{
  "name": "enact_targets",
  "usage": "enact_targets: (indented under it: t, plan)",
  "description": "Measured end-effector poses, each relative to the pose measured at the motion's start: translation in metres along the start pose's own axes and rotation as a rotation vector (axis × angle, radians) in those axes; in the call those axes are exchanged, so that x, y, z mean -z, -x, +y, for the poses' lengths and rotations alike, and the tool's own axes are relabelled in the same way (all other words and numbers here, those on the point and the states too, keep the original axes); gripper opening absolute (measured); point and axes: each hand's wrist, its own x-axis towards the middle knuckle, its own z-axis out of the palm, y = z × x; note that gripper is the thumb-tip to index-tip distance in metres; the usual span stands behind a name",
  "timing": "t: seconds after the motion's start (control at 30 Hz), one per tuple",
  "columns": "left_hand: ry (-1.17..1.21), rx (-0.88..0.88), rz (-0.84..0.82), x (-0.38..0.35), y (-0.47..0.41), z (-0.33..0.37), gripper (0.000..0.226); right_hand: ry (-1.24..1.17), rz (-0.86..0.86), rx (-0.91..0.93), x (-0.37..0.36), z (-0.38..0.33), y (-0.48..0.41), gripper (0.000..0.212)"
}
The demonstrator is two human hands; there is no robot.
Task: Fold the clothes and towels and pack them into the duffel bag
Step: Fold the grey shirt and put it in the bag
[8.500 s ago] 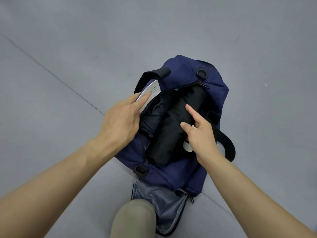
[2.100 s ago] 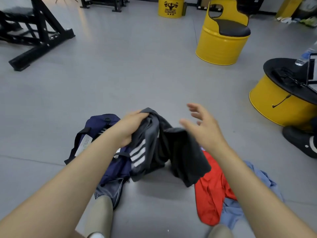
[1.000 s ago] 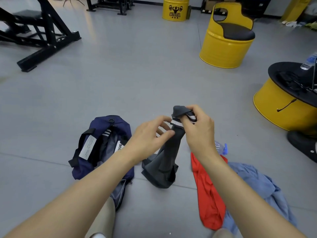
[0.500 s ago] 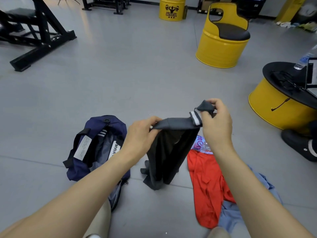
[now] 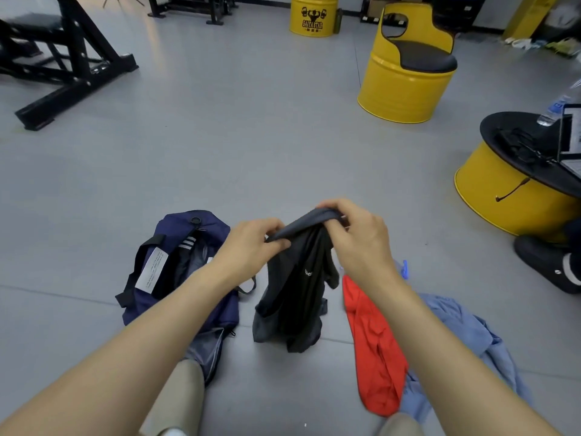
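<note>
Black sports garment point(image 5: 295, 294), small white logo: top edge bunched and pinched in the curled fingers of the left hand point(image 5: 248, 247) and right hand point(image 5: 358, 240), held close together. The cloth hangs down to the grey floor point(image 5: 251, 152); whether it touches is unclear. Navy duffel bag point(image 5: 176, 223): open, on the floor just left of the garment, white-striped cloth inside. Red garment point(image 5: 377, 357): crumpled, just right. Light-blue shirt point(image 5: 465, 328): partly beneath the red one.

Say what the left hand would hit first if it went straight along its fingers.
Left hand points rightward: past the dark garment it pinches, it would likely meet the right hand gripping the same edge; depth between them unclear.
</note>
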Motion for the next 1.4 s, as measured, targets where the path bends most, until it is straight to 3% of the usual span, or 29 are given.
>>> enact_targets:
  t: [0.13, 0.23, 0.37, 0.53, 0.63, 0.77, 0.83, 0.97, 1.17, 1.27, 1.4]
  plan:
    - [0.117, 0.025, 0.032, 0.010, 0.002, -0.004, 0.013, 0.008, -0.065, -0.159, 0.014, 0.013, -0.004, 0.018]
    - [0.212, -0.046, 0.049, 0.012, 0.004, 0.006, 0.008, 0.131, -0.187, -0.143, 0.013, 0.015, -0.001, 0.014]
    - [0.257, -0.101, 0.057, 0.004, 0.008, 0.016, 0.012, 0.111, -0.403, 0.041, -0.005, 0.002, 0.008, 0.053]
    - [0.345, -0.100, 0.091, 0.002, 0.011, 0.023, 0.012, 0.130, -0.278, 0.161, -0.015, -0.004, 0.005, 0.047]
    - [0.326, -0.122, 0.056, 0.002, 0.012, 0.017, 0.013, 0.079, -0.155, 0.218, -0.013, -0.004, 0.007, 0.032]
    - [-0.041, -0.095, -0.051, -0.012, 0.017, -0.002, 0.037, -0.066, -0.010, 0.155, -0.006, -0.008, 0.006, 0.016]
    - [-0.097, -0.019, -0.052, -0.018, 0.018, -0.014, 0.035, -0.144, 0.067, 0.090, 0.006, -0.009, 0.002, 0.014]
    - [0.029, 0.076, 0.000, -0.005, 0.017, -0.027, 0.021, -0.146, 0.124, -0.004, 0.039, 0.004, -0.004, 0.012]
    - [0.381, 0.094, -0.015, 0.041, 0.030, -0.023, 0.014, 0.030, 0.046, -0.114, 0.079, 0.025, 0.000, 0.009]
    - [0.555, 0.084, 0.034, 0.066, 0.034, 0.000, 0.006, -0.080, 0.000, -0.167, 0.100, 0.026, -0.003, 0.011]
    - [0.489, -0.067, 0.168, 0.092, 0.034, 0.044, 0.019, -0.233, -0.020, -0.173, 0.125, 0.012, -0.010, 0.018]
